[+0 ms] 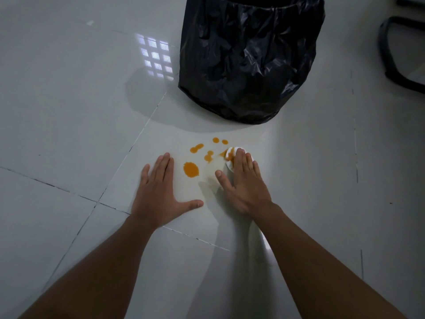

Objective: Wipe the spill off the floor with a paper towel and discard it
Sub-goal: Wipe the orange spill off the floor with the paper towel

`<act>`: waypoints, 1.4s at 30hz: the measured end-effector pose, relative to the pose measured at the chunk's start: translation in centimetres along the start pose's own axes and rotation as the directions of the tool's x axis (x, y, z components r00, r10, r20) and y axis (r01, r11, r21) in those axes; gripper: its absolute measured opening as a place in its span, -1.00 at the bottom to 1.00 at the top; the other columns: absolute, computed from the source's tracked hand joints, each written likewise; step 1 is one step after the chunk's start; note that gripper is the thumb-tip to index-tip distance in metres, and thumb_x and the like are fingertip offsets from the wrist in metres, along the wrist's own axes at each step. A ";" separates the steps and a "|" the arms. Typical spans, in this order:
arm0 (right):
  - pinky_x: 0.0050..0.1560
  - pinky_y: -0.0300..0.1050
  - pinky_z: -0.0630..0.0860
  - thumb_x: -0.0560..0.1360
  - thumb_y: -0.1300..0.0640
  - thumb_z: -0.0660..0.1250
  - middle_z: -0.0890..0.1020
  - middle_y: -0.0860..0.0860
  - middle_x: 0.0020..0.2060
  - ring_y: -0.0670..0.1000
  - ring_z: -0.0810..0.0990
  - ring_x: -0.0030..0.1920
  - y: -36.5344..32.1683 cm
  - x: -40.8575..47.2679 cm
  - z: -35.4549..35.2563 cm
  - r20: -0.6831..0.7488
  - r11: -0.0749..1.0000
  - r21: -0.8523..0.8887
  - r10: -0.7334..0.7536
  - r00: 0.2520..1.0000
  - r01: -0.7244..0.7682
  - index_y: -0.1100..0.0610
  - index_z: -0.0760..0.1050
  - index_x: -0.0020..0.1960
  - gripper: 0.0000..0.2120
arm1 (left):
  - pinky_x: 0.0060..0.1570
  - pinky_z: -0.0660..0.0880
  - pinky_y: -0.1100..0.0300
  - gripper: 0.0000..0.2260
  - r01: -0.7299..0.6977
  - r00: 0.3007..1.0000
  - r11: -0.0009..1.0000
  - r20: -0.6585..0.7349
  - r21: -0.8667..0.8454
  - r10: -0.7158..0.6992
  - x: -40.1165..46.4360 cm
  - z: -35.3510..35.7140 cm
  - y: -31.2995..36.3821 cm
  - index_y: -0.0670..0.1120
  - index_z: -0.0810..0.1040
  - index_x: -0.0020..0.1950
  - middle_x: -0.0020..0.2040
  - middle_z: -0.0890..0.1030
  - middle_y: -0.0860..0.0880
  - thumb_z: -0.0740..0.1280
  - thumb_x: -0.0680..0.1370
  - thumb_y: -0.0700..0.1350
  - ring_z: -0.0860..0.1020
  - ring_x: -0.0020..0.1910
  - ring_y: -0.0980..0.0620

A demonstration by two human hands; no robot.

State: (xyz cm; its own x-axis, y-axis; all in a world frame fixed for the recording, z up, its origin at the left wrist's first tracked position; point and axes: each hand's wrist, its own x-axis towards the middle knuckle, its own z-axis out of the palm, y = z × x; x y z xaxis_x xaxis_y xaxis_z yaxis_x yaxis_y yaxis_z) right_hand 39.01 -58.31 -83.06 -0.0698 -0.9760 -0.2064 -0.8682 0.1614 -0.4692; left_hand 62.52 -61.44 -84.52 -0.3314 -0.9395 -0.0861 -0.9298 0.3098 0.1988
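The left hand (158, 194) lay flat on the floor (69, 111), its grip open and empty. The right hand (243, 180) pressed the paper towel (230, 154) flat against the tile, fingers extended over it. The orange spill (190, 169) lay between the hands, towel touching its right edge. The lined bin (250, 58) stood near, beyond.

Two bare forearms enter from the lower edge; no sleeve covers them. Left hand (158, 194) and right hand (245, 183) are ungloved, with short, unpainted fingernails
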 end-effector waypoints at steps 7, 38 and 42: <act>0.58 0.12 0.03 0.62 -0.31 -0.07 0.12 0.07 0.60 0.09 0.07 0.59 0.1 4.6 -1.8 0.013 0.995 0.053 -0.086 0.996 0.085 0.13 0.01 0.58 -0.30 | 0.59 -0.06 -0.14 0.26 -0.005 1.000 1.000 0.008 -0.003 0.005 0.0 -0.1 0.0 -0.21 0.00 0.63 0.67 0.03 -0.12 0.00 0.23 0.70 -0.02 0.64 -0.06; 0.54 -0.08 -0.07 0.66 -0.21 0.04 -0.07 0.06 0.64 0.05 -0.10 0.62 -2.4 4.0 -1.9 0.188 0.969 -0.077 -0.218 0.958 0.235 0.15 -0.16 0.64 -0.27 | 0.57 -0.07 -0.25 0.28 0.034 0.999 0.998 0.023 0.049 -0.035 -1.1 -0.4 -0.7 -0.23 -0.03 0.63 0.66 -0.01 -0.18 -0.09 0.23 0.71 -0.10 0.65 -0.10; 0.54 0.02 0.07 0.63 -0.27 0.07 -0.03 0.01 0.64 0.07 -0.04 0.62 -2.4 5.3 -2.0 0.194 0.967 -0.062 -0.232 0.953 0.248 0.08 -0.12 0.63 -0.25 | 0.57 -0.03 -0.24 0.27 0.029 1.000 0.999 0.006 0.027 -0.030 -1.0 -0.1 -1.0 -0.23 -0.02 0.63 0.66 0.04 -0.17 -0.07 0.24 0.71 -0.05 0.65 -0.10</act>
State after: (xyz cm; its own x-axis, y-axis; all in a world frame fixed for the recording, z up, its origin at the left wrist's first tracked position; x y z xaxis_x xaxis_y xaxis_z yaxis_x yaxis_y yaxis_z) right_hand 39.71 -64.15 -81.31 0.2299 -0.9393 -0.2548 -0.8872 -0.0947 -0.4515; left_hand 63.82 -60.79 -84.51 -0.3048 -0.9474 -0.0978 -0.9431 0.2859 0.1698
